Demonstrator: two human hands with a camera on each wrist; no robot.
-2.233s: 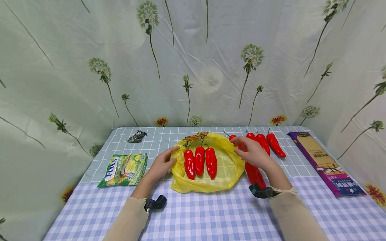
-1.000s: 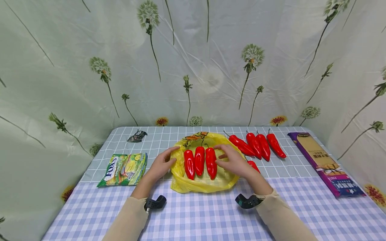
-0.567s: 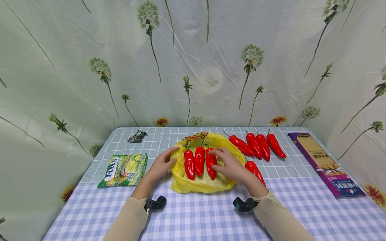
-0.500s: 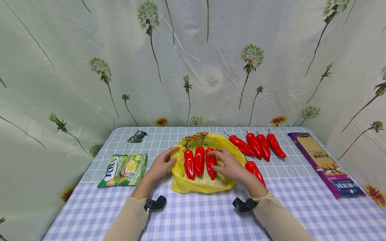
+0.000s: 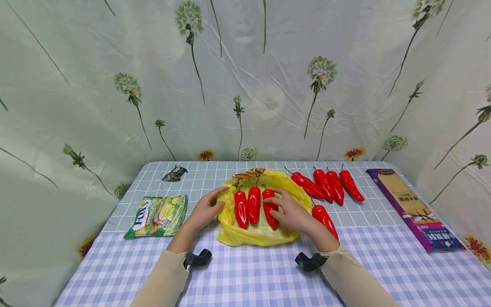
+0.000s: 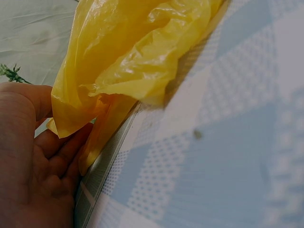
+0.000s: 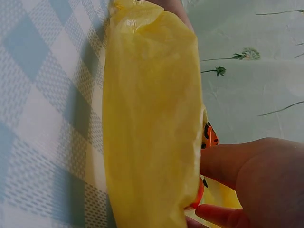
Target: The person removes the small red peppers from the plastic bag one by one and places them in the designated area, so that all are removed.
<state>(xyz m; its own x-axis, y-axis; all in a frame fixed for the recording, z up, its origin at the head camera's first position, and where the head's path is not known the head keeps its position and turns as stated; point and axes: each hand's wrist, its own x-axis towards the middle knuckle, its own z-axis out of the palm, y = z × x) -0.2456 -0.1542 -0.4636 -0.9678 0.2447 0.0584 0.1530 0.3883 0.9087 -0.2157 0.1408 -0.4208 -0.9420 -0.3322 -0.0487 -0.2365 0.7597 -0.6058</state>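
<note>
A yellow plastic bag (image 5: pixel 253 239) lies with its mouth spread wide. Three long red peppers rest side by side inside it: a left pepper (image 5: pixel 241 209), a middle pepper (image 5: pixel 253 204) and a right pepper (image 5: pixel 268 195). My left hand (image 5: pixel 204 212) holds the bag's left rim; in the left wrist view the yellow film (image 6: pixel 71 95) passes between thumb and fingers. My right hand (image 5: pixel 293 213) reaches over the right rim and grips the right pepper, which tilts slightly. In the right wrist view the bag's wall (image 7: pixel 152 114) hides most of that pepper.
Outside the bag, one red pepper (image 5: pixel 324 220) lies beside my right forearm, and several more peppers (image 5: pixel 323 183) lie at the back right. A purple pasta pack (image 5: pixel 416 209) is far right. At left are a green FOX'S candy bag (image 5: pixel 157 216) and a small black wrapper (image 5: pixel 175 173).
My right hand has moved left from above the bag's right rim to the right pepper inside. That pepper has shifted slightly right and tilted. My left hand stays in place.
</note>
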